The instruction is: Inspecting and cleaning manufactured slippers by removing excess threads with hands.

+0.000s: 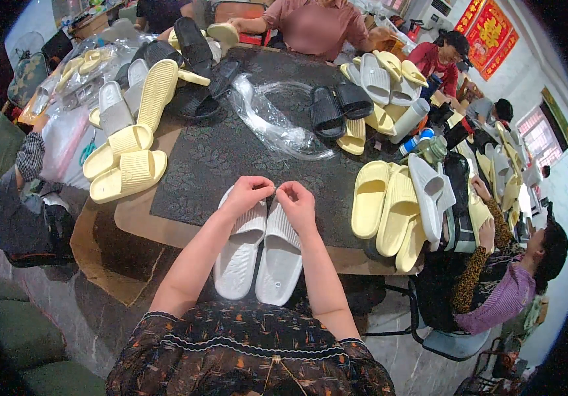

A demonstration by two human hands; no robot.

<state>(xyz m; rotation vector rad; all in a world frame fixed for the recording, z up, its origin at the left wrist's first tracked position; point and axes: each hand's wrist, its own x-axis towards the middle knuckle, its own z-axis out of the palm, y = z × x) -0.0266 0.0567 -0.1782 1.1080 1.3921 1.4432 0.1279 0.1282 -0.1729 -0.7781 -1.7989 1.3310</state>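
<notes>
My left hand (246, 193) and right hand (297, 201) pinch the far ends of two white slippers (261, 251) laid side by side; many yellow slippers (390, 208) lie loose on the right

Dark floral dress, bare forearms.

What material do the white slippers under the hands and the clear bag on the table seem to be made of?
White slippers: probably soft moulded foam or rubber, matte; each looks like one piece with a ribbed strap and no seams. Clear bag: thin plastic film, glossy; it is see-through, crumpled, and catches bright highlights. Both hands, left hand and right hand, rest at the slipper straps.
</notes>
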